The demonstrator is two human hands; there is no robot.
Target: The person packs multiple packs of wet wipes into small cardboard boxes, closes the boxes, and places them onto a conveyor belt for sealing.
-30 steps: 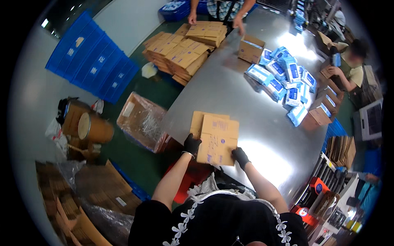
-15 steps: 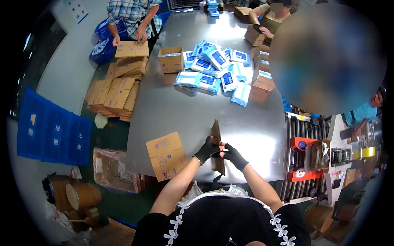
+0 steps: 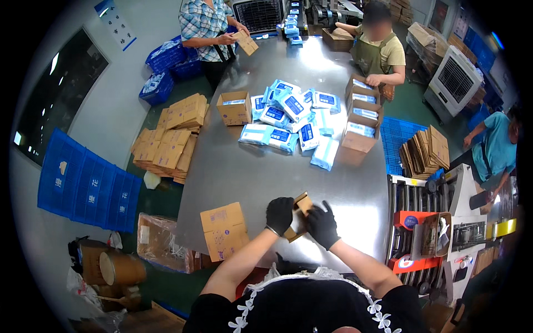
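Near the table's front edge, a small brown cardboard box [image 3: 303,203] stands partly unfolded between my hands, its inside showing. My left hand [image 3: 279,215], in a black glove with bare fingertips, grips the box's left side. From the right, my right hand [image 3: 323,224], gloved the same way, holds the opposite wall; one finger sticks up. A flattened carton [image 3: 224,230] lies on the table to the left of my hands. Further off sits a heap of blue-and-white wipe packs [image 3: 292,105].
One open carton [image 3: 234,109] stands left of the heap, a row of filled cartons [image 3: 362,129] to its right. Flat cartons [image 3: 166,145] are stacked beyond the left edge of the metal table [image 3: 208,180]. Co-workers stand at the far end. A roller conveyor [image 3: 398,194] adjoins the right side.
The flat carton in my hands has been spread into an open box shape, and my hands have moved apart. At the far left, a co-worker has lifted a carton off the stack.
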